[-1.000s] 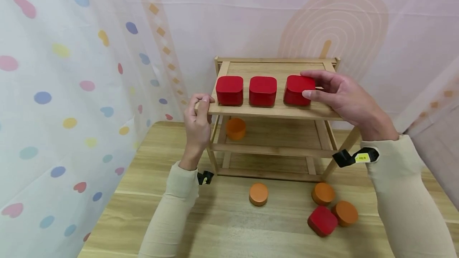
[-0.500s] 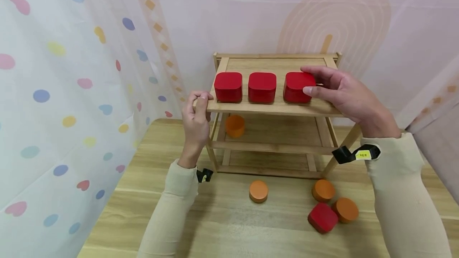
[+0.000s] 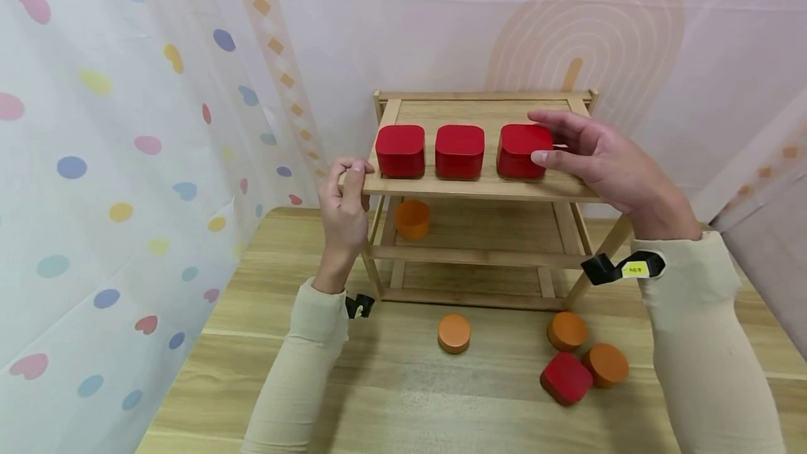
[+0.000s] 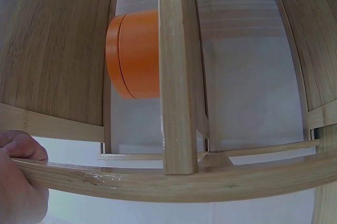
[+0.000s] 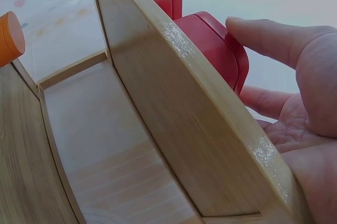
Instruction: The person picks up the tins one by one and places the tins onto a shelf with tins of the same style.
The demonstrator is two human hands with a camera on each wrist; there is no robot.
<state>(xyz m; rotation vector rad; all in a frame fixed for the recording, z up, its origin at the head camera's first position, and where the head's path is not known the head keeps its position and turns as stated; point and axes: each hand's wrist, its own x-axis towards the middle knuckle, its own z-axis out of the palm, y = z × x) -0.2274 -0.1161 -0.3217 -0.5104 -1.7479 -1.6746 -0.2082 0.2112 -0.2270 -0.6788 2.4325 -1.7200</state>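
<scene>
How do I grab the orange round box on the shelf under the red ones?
Probably pinch the orange box round its curved side, coming from the open front. The top shelf covers it from above. Staying below its lid should avoid pulling only that off.

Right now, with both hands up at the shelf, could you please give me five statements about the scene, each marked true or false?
1. Three red boxes stand in a row on the top shelf. True.
2. The right hand is at the rightmost red box. True.
3. Both hands are on red boxes. False: the left hand grips the left end of the top shelf.
4. An orange cylinder stands on the middle shelf. True.
5. Everything lying on the wooden surface is orange. False: a separate red piece lies there too, near two orange round pieces.
</scene>
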